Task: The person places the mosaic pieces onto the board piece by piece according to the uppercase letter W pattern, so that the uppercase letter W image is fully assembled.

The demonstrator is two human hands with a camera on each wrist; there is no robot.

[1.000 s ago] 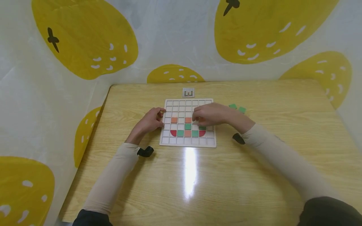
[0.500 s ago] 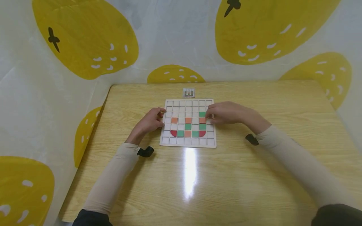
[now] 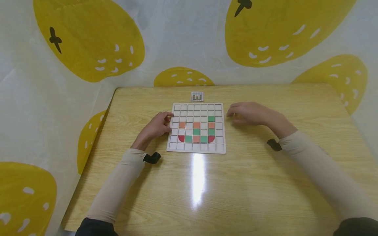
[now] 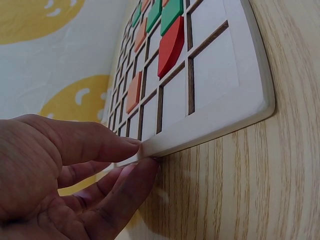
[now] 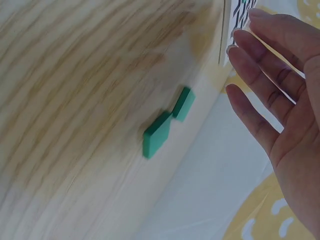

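Note:
A white wooden grid board [image 3: 196, 150] lies on the table with orange, green and red tiles in some of its cells. At its left edge my left hand [image 3: 157, 126] holds the rim with thumb and fingertips, shown close in the left wrist view. A green tile [image 3: 211, 119] sits above an orange tile [image 3: 211, 125] on the board's right side. My right hand [image 3: 248, 113] is off the board to the right, fingers loosely bent and holding nothing. Two loose green tiles [image 5: 156, 135] lie on the table near it in the right wrist view; the head view hides them behind this hand.
A small pattern card [image 3: 197, 96] lies just beyond the board's far edge. The wooden table [image 3: 251, 183] meets a fabric backdrop [image 3: 183, 39] printed with big yellow fruits at its far and left sides. A bright reflection streaks the tabletop in front of the board.
My right hand has moved off the board to the right, uncovering a green tile and an orange tile in the cells it had covered. My left hand stays at the board's edge.

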